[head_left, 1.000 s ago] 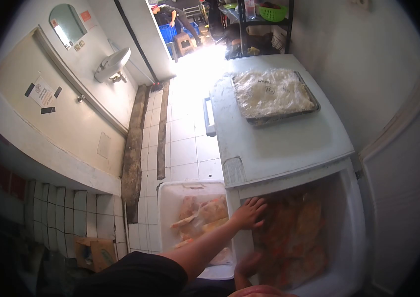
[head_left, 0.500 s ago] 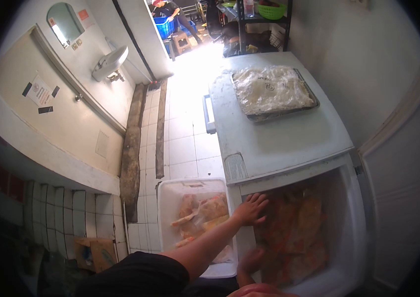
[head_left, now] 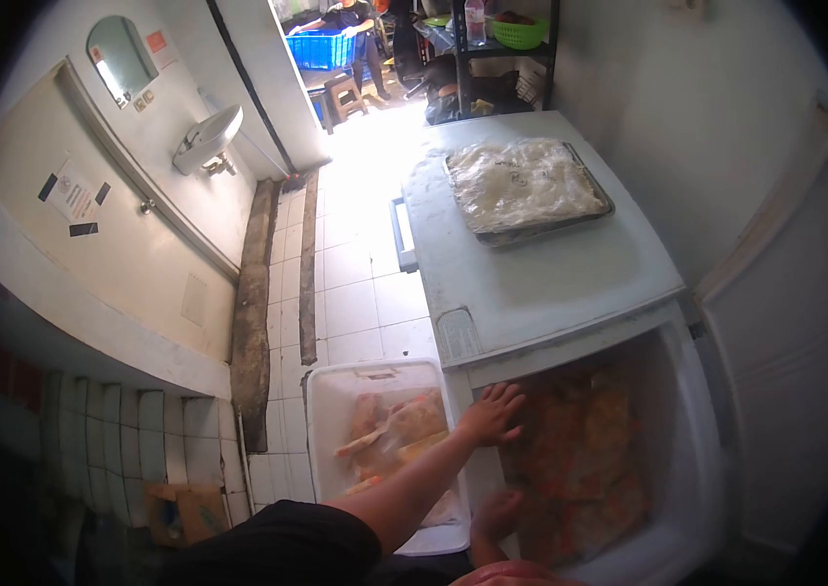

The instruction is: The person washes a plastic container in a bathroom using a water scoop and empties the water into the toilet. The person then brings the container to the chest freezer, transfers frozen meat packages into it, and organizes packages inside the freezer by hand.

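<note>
My left hand [head_left: 491,414] lies on the near-left rim of a chest freezer [head_left: 480,479], its fingers spread and pointing over the opening. Lower down, my right hand [head_left: 499,513] is at the inner side of the same rim, dim and blurred, and I cannot tell what its fingers do. Inside the freezer are several bagged, orange-pink frozen packs [head_left: 585,459], hazy in the shade. Left of the freezer stands a white plastic tub [head_left: 321,415] with pale raw meat pieces, seemingly poultry [head_left: 404,425], partly hidden under my left forearm.
A tray wrapped in plastic [head_left: 526,186] sits on the freezer's lid [head_left: 551,293]. A wooden beam [head_left: 256,322] runs along the left wall below a sink [head_left: 209,137]. Beyond the doorway, a person [head_left: 348,18] stands at a blue crate [head_left: 321,49]. A cardboard box [head_left: 185,513] lies lower left.
My view has shifted slightly. Both my hands keep their places at the freezer rim. The person in the back is now upright behind the blue crate, which sits higher and farther left.
</note>
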`<act>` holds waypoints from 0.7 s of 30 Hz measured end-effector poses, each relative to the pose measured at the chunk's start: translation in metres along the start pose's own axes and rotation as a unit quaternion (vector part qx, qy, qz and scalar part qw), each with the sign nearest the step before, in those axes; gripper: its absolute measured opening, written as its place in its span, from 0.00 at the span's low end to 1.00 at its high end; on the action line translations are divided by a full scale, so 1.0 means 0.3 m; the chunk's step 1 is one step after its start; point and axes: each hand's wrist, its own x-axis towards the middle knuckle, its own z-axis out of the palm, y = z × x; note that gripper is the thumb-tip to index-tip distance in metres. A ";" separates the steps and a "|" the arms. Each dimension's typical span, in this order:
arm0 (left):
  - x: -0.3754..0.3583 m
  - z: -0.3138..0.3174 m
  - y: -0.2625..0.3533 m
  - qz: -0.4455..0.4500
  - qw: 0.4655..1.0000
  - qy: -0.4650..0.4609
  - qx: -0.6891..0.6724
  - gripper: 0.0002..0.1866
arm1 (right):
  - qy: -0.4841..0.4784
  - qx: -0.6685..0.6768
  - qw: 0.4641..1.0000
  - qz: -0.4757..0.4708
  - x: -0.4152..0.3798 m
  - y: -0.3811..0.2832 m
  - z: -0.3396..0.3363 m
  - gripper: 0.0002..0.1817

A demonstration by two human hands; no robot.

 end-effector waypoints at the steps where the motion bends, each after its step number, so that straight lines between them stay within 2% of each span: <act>1: -0.001 0.000 0.000 0.000 1.000 -0.002 0.002 0.33 | -0.006 0.002 1.000 0.006 -0.002 -0.015 -0.013 0.14; 15: -0.013 -0.019 0.012 -0.016 1.000 -0.013 -0.011 0.33 | 0.001 -0.004 1.000 0.003 -0.007 0.015 0.010 0.16; 21: -0.009 0.012 -0.014 -0.027 1.000 -0.012 0.007 0.34 | 0.018 0.019 0.999 -0.028 -0.009 0.022 0.026 0.15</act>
